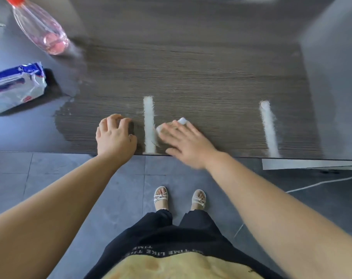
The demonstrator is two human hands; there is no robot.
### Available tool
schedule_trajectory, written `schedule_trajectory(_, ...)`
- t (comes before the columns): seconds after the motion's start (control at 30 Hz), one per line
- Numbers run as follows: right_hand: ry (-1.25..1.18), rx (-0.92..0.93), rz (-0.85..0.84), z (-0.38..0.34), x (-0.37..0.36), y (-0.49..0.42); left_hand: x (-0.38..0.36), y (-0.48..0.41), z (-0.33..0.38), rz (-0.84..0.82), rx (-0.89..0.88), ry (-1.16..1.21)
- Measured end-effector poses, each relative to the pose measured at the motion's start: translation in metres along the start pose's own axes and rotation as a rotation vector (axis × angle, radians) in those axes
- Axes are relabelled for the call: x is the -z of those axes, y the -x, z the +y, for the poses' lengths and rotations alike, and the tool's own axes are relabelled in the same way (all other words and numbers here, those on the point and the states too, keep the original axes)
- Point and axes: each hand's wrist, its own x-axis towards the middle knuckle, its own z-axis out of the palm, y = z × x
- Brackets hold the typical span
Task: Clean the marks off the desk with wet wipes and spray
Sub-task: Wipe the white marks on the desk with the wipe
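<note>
White mark (149, 121) lies beside the wipe (182, 120) under my flat right hand (188, 142); I advise firm strokes across it, left hand (115, 135) loosely curled, empty, bracing the desk (211, 77).

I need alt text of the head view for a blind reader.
A person's right hand presses a white wet wipe on a dark wood-grain desk beside a white streak; the left hand rests nearby. A second streak lies further right; a red-capped bottle and a wipes pack sit far left.
</note>
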Motion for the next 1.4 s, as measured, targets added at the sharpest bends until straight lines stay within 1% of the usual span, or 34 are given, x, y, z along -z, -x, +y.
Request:
schedule_trajectory(0.03,-0.006,-0.081,0.038,0.025,0.003,0.002,0.004,-0.005,-0.005,-0.015,0.009,-0.014)
schedule_trajectory(0.07,-0.02,-0.209,0.072,0.052,0.005,0.006,0.007,-0.008,-0.009,-0.032,0.021,-0.022)
schedule_trajectory(0.13,-0.108,-0.545,0.115,0.09,0.009,0.016,0.011,-0.013,-0.018,-0.063,0.043,-0.03)
schedule_trajectory(0.2,-0.248,-0.86,0.094,0.088,0.014,0.01,0.011,-0.014,-0.024,-0.088,0.03,-0.046)
schedule_trajectory(0.23,-0.258,-0.917,0.092,0.074,0.015,-0.001,0.011,-0.014,-0.024,-0.1,0.018,-0.041)
schedule_trajectory(0.27,-0.221,-0.885,0.102,0.054,0.015,-0.013,0.011,-0.015,-0.024,-0.113,0.01,-0.026)
schedule_trajectory(0.3,-0.18,-0.755,0.106,0.03,0.013,-0.028,0.013,-0.016,-0.025,-0.125,0.014,-0.005)
schedule_trajectory(0.33,-0.143,-0.56,0.102,0.004,0.012,-0.039,0.015,-0.018,-0.026,-0.137,0.018,0.01)
schedule_trajectory(0.4,-0.035,-0.139,0.015,-0.043,0.007,-0.048,0.019,-0.023,-0.031,-0.156,0.02,0.03)
schedule_trajectory(0.43,0.042,0.016,-0.031,-0.053,0.007,-0.048,0.021,-0.025,-0.034,-0.161,0.01,0.036)
schedule_trajectory(0.47,0.081,0.111,-0.051,-0.048,0.009,-0.047,0.022,-0.027,-0.036,-0.173,-0.007,0.038)
schedule_trajectory(0.5,0.079,0.131,-0.031,-0.032,0.012,-0.047,0.021,-0.028,-0.038,-0.185,-0.029,0.038)
schedule_trajectory(0.53,0.051,0.083,-0.012,-0.012,0.015,-0.049,0.022,-0.029,-0.041,-0.197,-0.047,0.039)
schedule_trajectory(0.57,0.006,-0.038,0.009,0.011,0.019,-0.049,0.022,-0.03,-0.042,-0.207,-0.066,0.041)
schedule_trajectory(0.63,-0.107,-0.397,0.045,0.048,0.03,-0.051,0.024,-0.03,-0.044,-0.21,-0.079,0.074)
schedule_trajectory(0.7,-0.222,-0.713,0.102,0.053,0.038,-0.065,0.026,-0.03,-0.044,-0.197,-0.091,0.107)
schedule_trajectory(0.73,-0.262,-0.795,0.116,0.039,0.039,-0.076,0.027,-0.03,-0.043,-0.196,-0.096,0.122)
schedule_trajectory(0.77,-0.269,-0.787,0.117,0.017,0.037,-0.088,0.026,-0.03,-0.043,-0.194,-0.092,0.145)
schedule_trajectory(0.8,-0.237,-0.689,0.115,-0.008,0.033,-0.096,0.026,-0.03,-0.044,-0.185,-0.077,0.186)
schedule_trajectory(0.83,-0.173,-0.506,0.117,-0.035,0.026,-0.1,0.026,-0.03,-0.044,-0.162,-0.046,0.249)
schedule_trajectory(0.87,-0.101,-0.275,0.098,-0.061,0.019,-0.101,0.026,-0.029,-0.047,-0.12,0.013,0.338)
schedule_trajectory(0.93,0.056,0.152,-0.004,-0.089,0.009,-0.09,0.03,-0.028,-0.053,0.004,0.142,0.484)
schedule_trajectory(0.97,0.08,0.303,-0.036,-0.082,0.01,-0.086,0.033,-0.026,-0.058,0.053,0.184,0.492)
schedule_trajectory(1.0,0.076,0.389,-0.044,-0.067,0.014,-0.087,0.035,-0.025,-0.064,0.076,0.204,0.453)
schedule_trajectory(1.03,0.079,0.385,-0.029,-0.048,0.02,-0.089,0.036,-0.023,-0.07,0.081,0.211,0.395)
schedule_trajectory(1.07,0.087,0.293,0.001,-0.027,0.025,-0.095,0.037,-0.022,-0.077,0.083,0.224,0.335)
schedule_trajectory(1.1,0.063,0.111,0.024,-0.006,0.032,-0.102,0.036,-0.021,-0.083,0.081,0.243,0.283)
schedule_trajectory(1.17,-0.044,-0.326,0.074,0.018,0.046,-0.12,0.033,-0.018,-0.092,0.074,0.296,0.218)
schedule_trajectory(1.2,-0.097,-0.498,0.091,0.014,0.052,-0.131,0.03,-0.016,-0.096,0.072,0.314,0.202)
schedule_trajectory(1.23,-0.132,-0.593,0.099,0.0,0.053,-0.141,0.027,-0.014,-0.097,0.069,0.317,0.193)
schedule_trajectory(1.27,-0.143,-0.592,0.099,-0.02,0.052,-0.149,0.025,-0.013,-0.098,0.063,0.312,0.186)
schedule_trajectory(1.3,-0.132,-0.502,0.101,-0.043,0.047,-0.152,0.023,-0.012,-0.098,0.056,0.305,0.183)
schedule_trajectory(1.37,-0.056,-0.131,0.083,-0.088,0.03,-0.145,0.023,-0.012,-0.1,0.04,0.308,0.193)
schedule_trajectory(1.4,0.001,0.07,0.035,-0.104,0.023,-0.134,0.025,-0.013,-0.102,0.031,0.313,0.204)
